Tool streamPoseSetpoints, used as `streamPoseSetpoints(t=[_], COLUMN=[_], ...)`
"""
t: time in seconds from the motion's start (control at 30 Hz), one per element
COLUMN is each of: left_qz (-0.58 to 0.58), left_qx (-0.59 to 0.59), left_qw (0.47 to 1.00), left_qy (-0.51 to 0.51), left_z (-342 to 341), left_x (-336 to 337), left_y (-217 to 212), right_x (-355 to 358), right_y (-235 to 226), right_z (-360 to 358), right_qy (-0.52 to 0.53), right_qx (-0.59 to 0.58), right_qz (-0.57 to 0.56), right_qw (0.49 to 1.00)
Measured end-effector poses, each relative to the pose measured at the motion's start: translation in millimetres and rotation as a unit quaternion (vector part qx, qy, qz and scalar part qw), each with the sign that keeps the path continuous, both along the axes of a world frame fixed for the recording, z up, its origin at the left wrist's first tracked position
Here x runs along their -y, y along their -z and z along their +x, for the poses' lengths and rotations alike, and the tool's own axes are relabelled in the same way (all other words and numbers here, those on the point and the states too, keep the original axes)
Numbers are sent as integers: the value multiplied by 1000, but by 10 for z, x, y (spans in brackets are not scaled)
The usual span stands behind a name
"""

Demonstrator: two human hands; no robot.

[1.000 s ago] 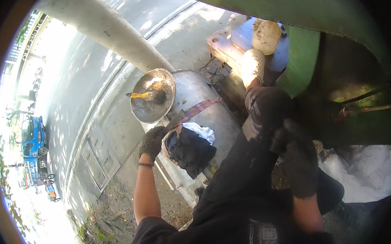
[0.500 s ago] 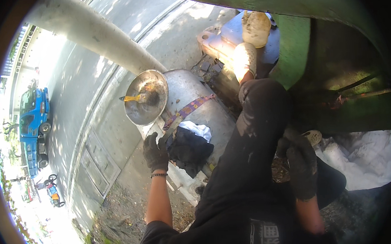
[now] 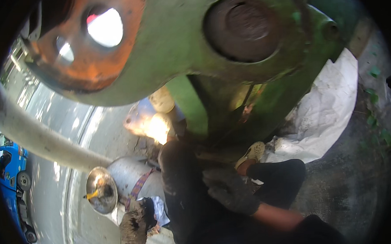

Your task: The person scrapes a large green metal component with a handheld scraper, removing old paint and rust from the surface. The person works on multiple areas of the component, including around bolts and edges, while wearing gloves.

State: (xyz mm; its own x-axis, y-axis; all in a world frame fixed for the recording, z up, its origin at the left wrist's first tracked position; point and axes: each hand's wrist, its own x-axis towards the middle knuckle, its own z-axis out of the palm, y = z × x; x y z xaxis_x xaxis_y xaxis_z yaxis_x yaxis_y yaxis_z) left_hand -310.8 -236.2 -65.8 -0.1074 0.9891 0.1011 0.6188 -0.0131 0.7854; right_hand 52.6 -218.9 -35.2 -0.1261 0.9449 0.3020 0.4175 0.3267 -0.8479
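My left hand (image 3: 133,224), in a dirty dark glove, is low on the left with its fingers curled against a black cloth (image 3: 150,212). A white cloth (image 3: 161,212) lies just right of it on a grey metal cylinder (image 3: 136,173). Beyond this hand, a round metal bowl (image 3: 95,206) rests beside the cylinder, with a yellow-handled brush (image 3: 92,195) in it. My right hand (image 3: 230,188), gloved too, hovers over my lap; its fingers are loosely apart and I see nothing in them. Both hands are slightly blurred.
A large green metal part (image 3: 169,48) with an orange section (image 3: 126,59) hangs close overhead. At left, a thick grey pole (image 3: 46,141) slants down past the road, where a blue truck (image 3: 12,169) stands. A white sheet (image 3: 323,111) lies at right, near my shoe (image 3: 252,153).
My view has swung up and right, bringing the green and orange metal into sight. My left hand has closed in on the black cloth. The right hand has risen across my lap.
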Motion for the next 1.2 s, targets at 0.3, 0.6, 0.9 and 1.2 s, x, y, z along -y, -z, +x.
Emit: streamPoseSetpoints(t=[0.3,0.6,0.9,1.2], left_qz=[52,474,567,470], left_qx=[161,92,-99,153], left_qw=[935,855,814,862], left_qy=[312,189,71,113], left_z=[1861,1953,1538,1647], left_x=[-1103,-1907,-3507,-3247], left_y=[-1364,-1913,-1690,-1631], right_x=[-245,-215,-853,-760], right_y=[-922,-1897,-2040,-1967], right_z=[-53,757,501,1161], right_qy=[95,360,335,284], right_qx=[110,350,458,655], right_qz=[187,387,335,473], right_qw=[972,773,752,516])
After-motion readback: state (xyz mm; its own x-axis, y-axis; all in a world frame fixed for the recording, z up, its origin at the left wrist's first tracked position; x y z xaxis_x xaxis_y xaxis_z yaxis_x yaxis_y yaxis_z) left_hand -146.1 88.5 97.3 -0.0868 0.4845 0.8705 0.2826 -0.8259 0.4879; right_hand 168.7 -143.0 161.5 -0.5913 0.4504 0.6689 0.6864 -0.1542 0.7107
